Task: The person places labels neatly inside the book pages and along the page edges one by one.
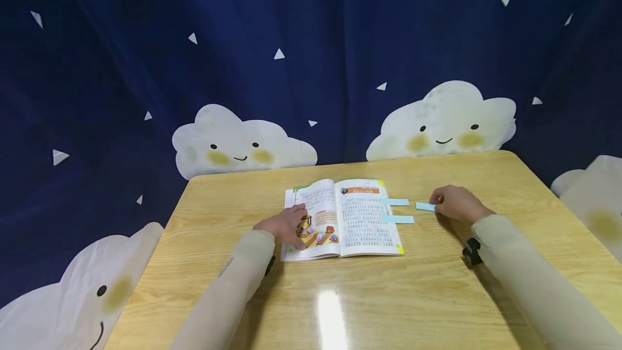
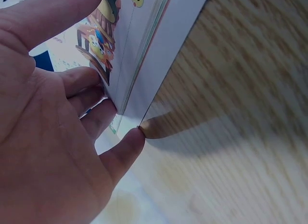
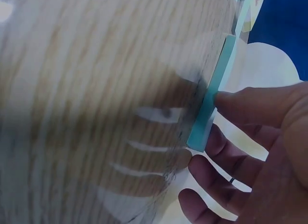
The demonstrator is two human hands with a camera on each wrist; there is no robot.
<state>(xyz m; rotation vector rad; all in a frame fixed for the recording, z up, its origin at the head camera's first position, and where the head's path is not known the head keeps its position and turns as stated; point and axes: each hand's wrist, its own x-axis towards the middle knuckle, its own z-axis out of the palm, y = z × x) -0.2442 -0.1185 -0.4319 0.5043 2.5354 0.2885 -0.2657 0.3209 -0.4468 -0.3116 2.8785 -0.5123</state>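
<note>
An illustrated book [image 1: 366, 228] lies spread on the wooden table, with printed text on its right page. My left hand [image 1: 285, 226] rests on the left page, fingers spread; in the left wrist view its fingertips touch the page edges [image 2: 139, 65]. Two light blue sticky strips [image 1: 398, 219] stick out past the right page's outer edge. To the right of the book, my right hand [image 1: 459, 202] pinches a light blue pad of sticky notes [image 3: 211, 96] between thumb and fingers. The pad lies low at the tabletop, and its far end is uncovered.
The wooden table [image 1: 403, 290] extends around the book, with a bright reflection near its front. Behind it hangs a dark blue curtain [image 1: 311, 26] with white triangles and cloud faces. A small black device [image 1: 472, 251] sits under the right wrist.
</note>
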